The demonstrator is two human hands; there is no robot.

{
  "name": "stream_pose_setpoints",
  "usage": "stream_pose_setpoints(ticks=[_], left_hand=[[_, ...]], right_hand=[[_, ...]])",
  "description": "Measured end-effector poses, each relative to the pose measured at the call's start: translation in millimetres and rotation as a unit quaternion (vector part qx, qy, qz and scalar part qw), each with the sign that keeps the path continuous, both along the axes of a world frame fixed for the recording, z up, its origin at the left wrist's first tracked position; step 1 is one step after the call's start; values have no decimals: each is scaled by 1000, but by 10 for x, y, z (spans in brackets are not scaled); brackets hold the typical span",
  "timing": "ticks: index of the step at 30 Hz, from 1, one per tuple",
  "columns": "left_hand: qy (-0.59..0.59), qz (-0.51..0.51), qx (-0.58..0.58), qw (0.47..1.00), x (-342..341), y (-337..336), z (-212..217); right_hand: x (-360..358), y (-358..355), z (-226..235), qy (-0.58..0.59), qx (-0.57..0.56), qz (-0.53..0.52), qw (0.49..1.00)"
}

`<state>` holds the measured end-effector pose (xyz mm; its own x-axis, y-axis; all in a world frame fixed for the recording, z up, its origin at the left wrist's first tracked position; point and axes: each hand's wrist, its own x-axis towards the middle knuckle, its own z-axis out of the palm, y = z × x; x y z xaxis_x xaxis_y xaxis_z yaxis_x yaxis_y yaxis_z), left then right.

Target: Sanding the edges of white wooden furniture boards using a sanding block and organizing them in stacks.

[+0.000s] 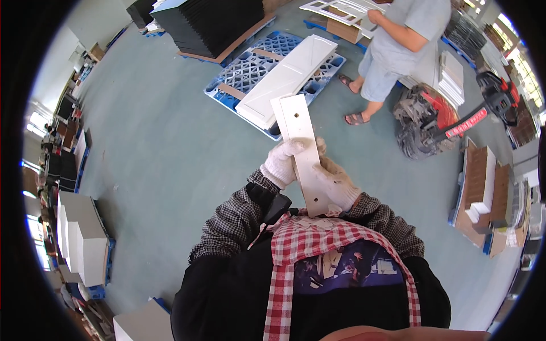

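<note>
A narrow white panel (pixel 302 128) with a small dark hole near each end is held up in front of my body, its near end close to my apron. A second white edge shows along its upper left side; whether that is another panel or the panel's own side I cannot tell. My left hand (pixel 280 163), in a pale work glove, grips the panel's left edge with the thumb on its face. Lower down, my right hand (pixel 338 184), gloved too and smudged, is closed around the right edge. The fingers behind the panel are mostly hidden.
Ahead, long white panels (pixel 287 79) lie on a blue plastic pallet (pixel 244 74). A person (pixel 392 51) stands beyond, holding a white frame (pixel 344 12). A red and black pallet truck (pixel 432 122) stands to the right. Stacked white boards (pixel 85 244) are at the left.
</note>
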<state>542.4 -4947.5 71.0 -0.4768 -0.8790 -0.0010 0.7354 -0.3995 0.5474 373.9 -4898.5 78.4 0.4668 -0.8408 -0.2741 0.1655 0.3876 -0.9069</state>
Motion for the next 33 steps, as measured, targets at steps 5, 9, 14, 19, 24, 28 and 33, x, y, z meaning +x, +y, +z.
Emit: stream_pose_setpoints(ticks=[5, 9, 14, 19, 24, 28, 33], left_hand=[[-4, 52, -60, 997, -499, -1294, 167], [31, 64, -36, 997, -935, -2025, 211], [42, 46, -50, 997, -1299, -2992, 381], [68, 27, -73, 995, -1514, -3862, 426], [65, -22, -47, 997, -1635, -4648, 263], [64, -53, -47, 995, -1694, -5213, 165], [16, -24, -23, 999, -1774, -5497, 223]], right_hand=[[-731, -1152, -155, 103, -91, 107, 985], [-1179, -1936, -87, 104, -113, 123, 980], [-1511, -2863, 2, 88, -102, 102, 986], [-1673, -3736, 176, 60, -92, 82, 991], [-1811, -4475, 89, 124, -146, 55, 980], [-1819, -4906, 174, 176, -122, 5, 977], [-1790, -5039, 361, 447, -350, -64, 821]])
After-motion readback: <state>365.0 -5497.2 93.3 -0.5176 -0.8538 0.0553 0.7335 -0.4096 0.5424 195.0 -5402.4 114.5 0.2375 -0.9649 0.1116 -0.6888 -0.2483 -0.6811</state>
